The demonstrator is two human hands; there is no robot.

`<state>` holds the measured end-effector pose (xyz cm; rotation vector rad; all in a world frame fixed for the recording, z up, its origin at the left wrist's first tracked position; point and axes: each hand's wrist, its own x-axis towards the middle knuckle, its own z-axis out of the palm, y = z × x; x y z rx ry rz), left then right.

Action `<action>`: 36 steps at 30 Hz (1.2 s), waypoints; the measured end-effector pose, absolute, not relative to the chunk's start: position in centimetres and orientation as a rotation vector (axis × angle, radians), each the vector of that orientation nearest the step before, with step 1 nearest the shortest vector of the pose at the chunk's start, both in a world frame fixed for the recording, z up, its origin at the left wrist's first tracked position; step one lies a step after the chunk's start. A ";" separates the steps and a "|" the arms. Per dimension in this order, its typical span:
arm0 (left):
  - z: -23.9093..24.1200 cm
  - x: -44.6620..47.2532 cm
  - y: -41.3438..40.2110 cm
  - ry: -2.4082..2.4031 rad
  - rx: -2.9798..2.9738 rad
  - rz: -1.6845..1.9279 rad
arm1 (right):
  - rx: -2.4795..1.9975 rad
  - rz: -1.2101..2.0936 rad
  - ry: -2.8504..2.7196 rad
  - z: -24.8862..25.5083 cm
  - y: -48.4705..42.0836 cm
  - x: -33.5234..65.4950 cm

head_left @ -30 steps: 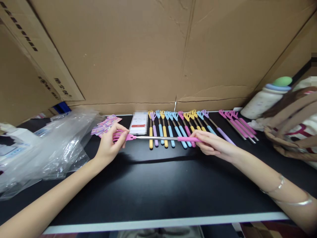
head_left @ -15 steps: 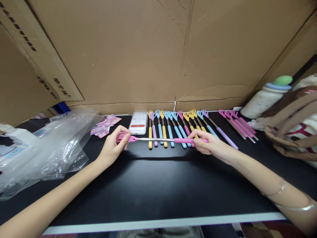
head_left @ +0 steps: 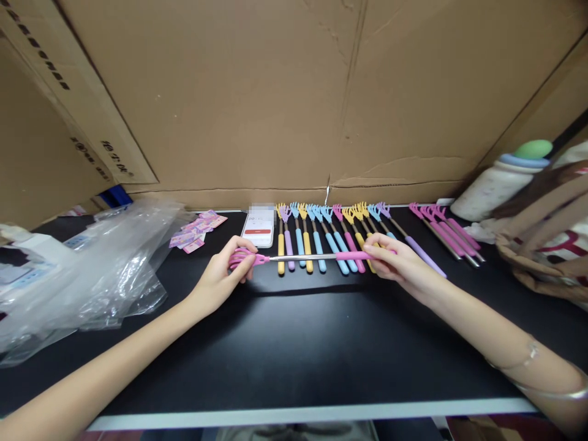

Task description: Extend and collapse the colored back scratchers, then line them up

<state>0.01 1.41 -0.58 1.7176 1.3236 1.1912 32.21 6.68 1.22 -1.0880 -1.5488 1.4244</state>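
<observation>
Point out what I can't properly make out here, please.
In the head view:
Pink claw: partly hidden by the left hand.
Pink handle: partly covered by the right hand.
Phone: screen digits too small and blurred; top pixelated.
Bag with brown straps: cut off by the right edge.

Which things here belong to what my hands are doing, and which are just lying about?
Seem to belong:
Pink back scratcher, held between left hand and right hand
Row of coloured scratchers beyond it
Pink scratchers at the right

Probably just lying about:
Phone
Bottle
Brown bag
Cards and plastic bags, untouched, though their role is unclear
</observation>
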 end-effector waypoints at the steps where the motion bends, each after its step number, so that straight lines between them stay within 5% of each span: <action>1: -0.5 0.1 1.4 1.319 1.696 1.219 | -1.084 1.443 -1.534 1.4 6.6 32.1; 10: -0.8 -0.8 3.0 1.298 1.464 1.424 | -1.014 1.574 -1.464 2.2 5.4 31.5; 36: -1.0 -0.9 2.9 1.107 1.341 1.296 | -0.954 1.591 -1.426 2.6 5.1 31.8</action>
